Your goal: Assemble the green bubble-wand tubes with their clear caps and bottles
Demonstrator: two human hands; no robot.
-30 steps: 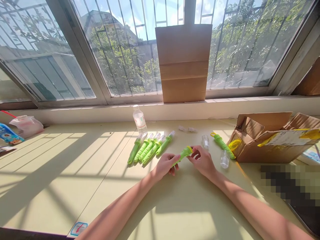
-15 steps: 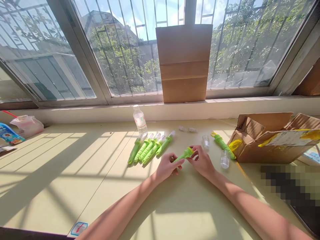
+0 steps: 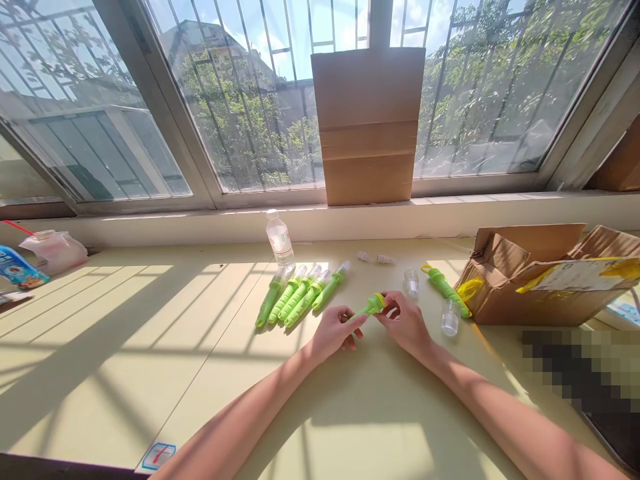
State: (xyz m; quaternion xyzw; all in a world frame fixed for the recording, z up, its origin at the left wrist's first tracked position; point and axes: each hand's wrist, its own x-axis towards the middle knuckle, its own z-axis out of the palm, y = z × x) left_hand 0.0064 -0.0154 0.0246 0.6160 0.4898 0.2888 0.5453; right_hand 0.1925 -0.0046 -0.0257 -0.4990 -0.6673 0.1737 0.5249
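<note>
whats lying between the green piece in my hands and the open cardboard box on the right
In the head view, between the held green piece and the open cardboard box lie two clear caps and another green piece with a yellow loop on the table.

Sunlight falls through a wide barred window (image 3: 250, 100) onto a pale yellow tabletop (image 3: 125, 320). Trees and a building show outside. A white sill (image 3: 200, 227) runs beneath the glass.

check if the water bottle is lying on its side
No, the water bottle stands upright on the table, just behind the row of green tubes.
</note>
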